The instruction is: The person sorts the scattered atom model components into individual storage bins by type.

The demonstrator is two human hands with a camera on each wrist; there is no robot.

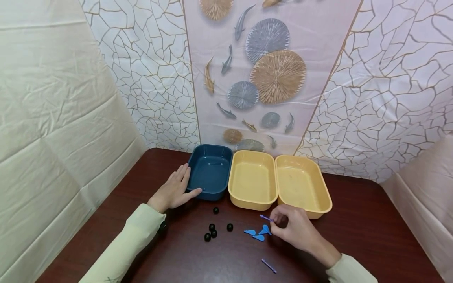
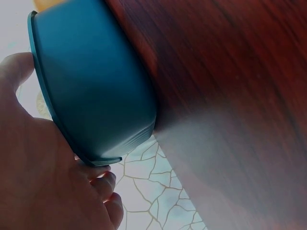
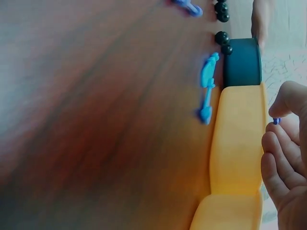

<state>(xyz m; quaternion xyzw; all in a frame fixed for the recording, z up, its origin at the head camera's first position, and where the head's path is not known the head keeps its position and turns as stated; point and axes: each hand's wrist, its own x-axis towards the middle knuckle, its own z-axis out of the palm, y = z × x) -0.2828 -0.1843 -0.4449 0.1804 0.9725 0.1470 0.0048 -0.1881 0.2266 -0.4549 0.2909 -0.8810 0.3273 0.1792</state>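
My left hand (image 1: 173, 189) rests against the left side of a dark blue tray (image 1: 209, 177), thumb at its near rim, fingers straight along the side. Inside that tray lies a thin pale stick (image 1: 215, 163) with pointed ends. In my right hand (image 1: 296, 228), thumb and index finger pinch a small purple stick (image 1: 265, 217) above the table, just in front of the yellow trays. The right wrist view shows only the tip of this purple stick (image 3: 276, 120) between the fingers. Left of that hand lie several flat blue teardrop-shaped pieces (image 1: 259, 237), close together.
Two yellow trays, a middle one (image 1: 251, 181) and a right one (image 1: 301, 188), stand beside the blue tray. Several black beads (image 1: 230, 227) lie in front of the trays. Another purple stick (image 1: 269, 266) is nearer the front. A patterned cloth (image 1: 162, 78) hangs behind the table.
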